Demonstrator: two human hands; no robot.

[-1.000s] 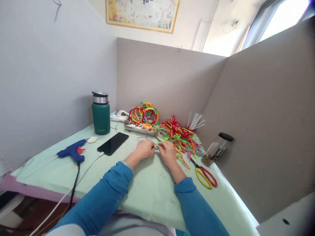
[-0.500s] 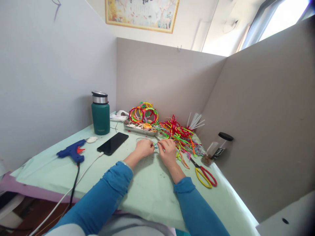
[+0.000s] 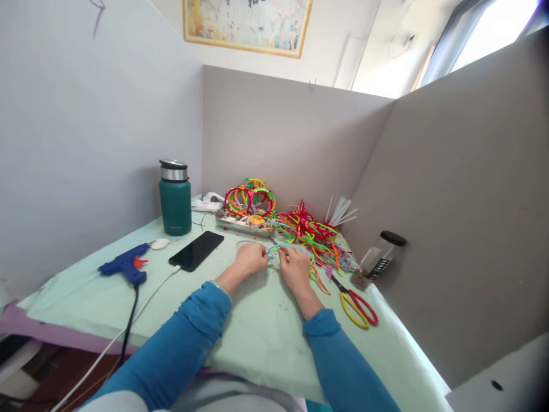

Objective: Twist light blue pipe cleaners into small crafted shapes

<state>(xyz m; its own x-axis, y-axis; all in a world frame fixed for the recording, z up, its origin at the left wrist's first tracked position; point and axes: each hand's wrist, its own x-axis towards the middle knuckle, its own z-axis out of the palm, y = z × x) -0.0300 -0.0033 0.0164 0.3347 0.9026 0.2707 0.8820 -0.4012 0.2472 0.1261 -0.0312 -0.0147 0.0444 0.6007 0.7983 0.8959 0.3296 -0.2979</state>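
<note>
My left hand (image 3: 252, 258) is closed in a pinch, with a thin grey wire hoop (image 3: 240, 242) curving out behind its knuckles. A light blue pipe cleaner (image 3: 288, 246) runs from the left fingertips and arches over my right hand (image 3: 295, 268). The right fingers are bent and pinched together near the strand's left part; exactly where they grip is partly hidden. Short blue bits show between the two hands. Just beyond the right hand lies a tangled heap of colourful pipe cleaners (image 3: 306, 226).
Red-and-yellow-handled scissors (image 3: 359, 309) lie to the right. To the left are a phone (image 3: 197, 250) on a white cable, a blue glue gun (image 3: 126, 263) and a green bottle (image 3: 175, 206). Behind stands a metal tray (image 3: 244, 228) with colourful hoops (image 3: 251, 200). A clear jar (image 3: 381, 257) leans right.
The light blue strand now arches visibly above my right hand; before, only a short piece showed between the hands. The right hand has shifted slightly right. My left hand stays almost in place.
</note>
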